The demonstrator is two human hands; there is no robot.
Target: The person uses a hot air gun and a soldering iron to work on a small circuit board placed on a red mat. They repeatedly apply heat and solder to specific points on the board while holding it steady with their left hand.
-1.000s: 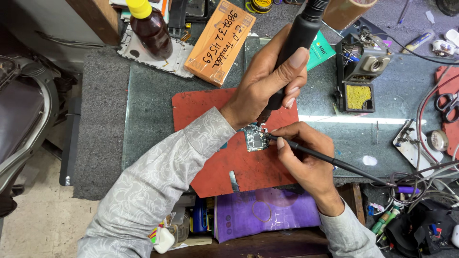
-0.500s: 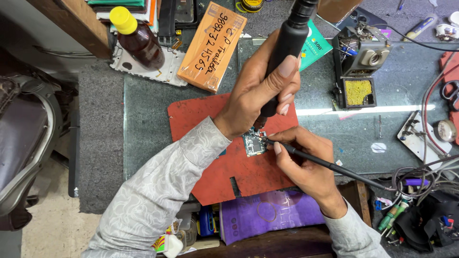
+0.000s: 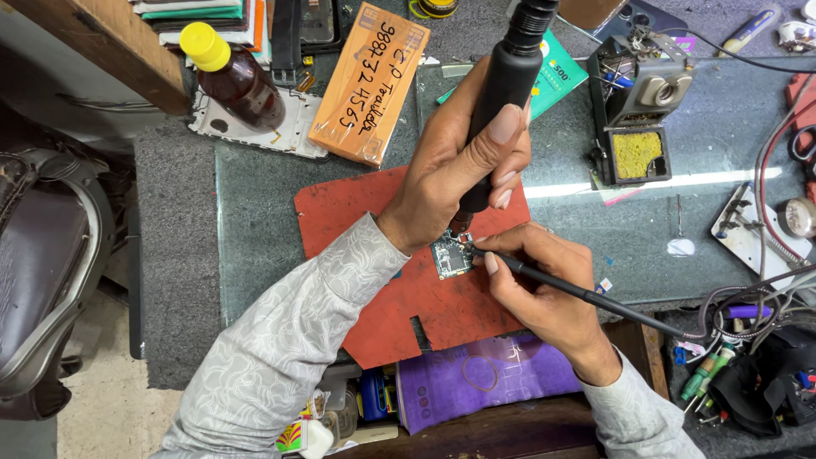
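A small circuit board (image 3: 451, 256) lies on a red mat (image 3: 357, 217) on the glass-topped bench. My left hand (image 3: 455, 166) grips a thick black hot-air handpiece (image 3: 506, 81), held upright with its nozzle just above the board. My right hand (image 3: 544, 293) holds a thin black pen-like tool (image 3: 595, 297), its tip touching the board's right edge. A cable runs from that tool off to the right.
A soldering stand with a yellow sponge (image 3: 637, 153) stands at the right. An orange box (image 3: 371, 81), a brown bottle with a yellow cap (image 3: 234, 76) and a phone frame (image 3: 255, 132) lie at the back left. Tangled cables (image 3: 765, 297), a purple pouch (image 3: 484, 378), and a chair (image 3: 51, 272) surround the bench.
Both hands stay on the board with the same tools. The view has shifted slightly, and the handpiece leans a little more upright over the board.
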